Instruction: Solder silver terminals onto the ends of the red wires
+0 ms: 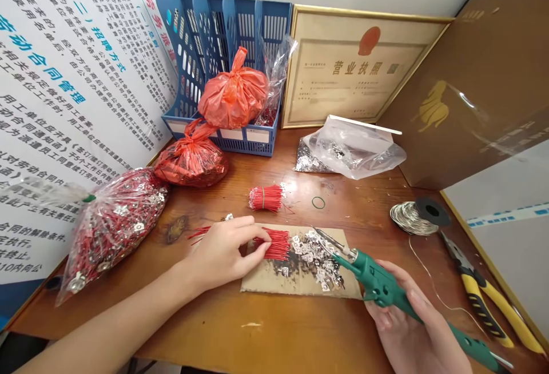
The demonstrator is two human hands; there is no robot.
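Note:
My left hand [227, 248] bends over the near ends of a row of red wires [277, 244] on a piece of cardboard [261, 283]. Its thumb and index finger pinch at these wires; how many they grip is hidden. More red wires [199, 233] and a metal tab show behind this hand. My right hand [412, 311] is closed around a green soldering gun [377, 279]. The gun's metal tip points left, over a heap of small silver metal tabs [319, 257] on the cardboard. Dark smudges mark the cardboard between wires and tabs.
A banded red wire bundle [266, 197] and a green rubber band [318, 202] lie behind the cardboard. Solder spool [416, 218] and yellow-black pliers [476, 288] are at right. Filled bags [120, 219], a blue file rack [257, 142] and a clear bag [355, 154] stand behind.

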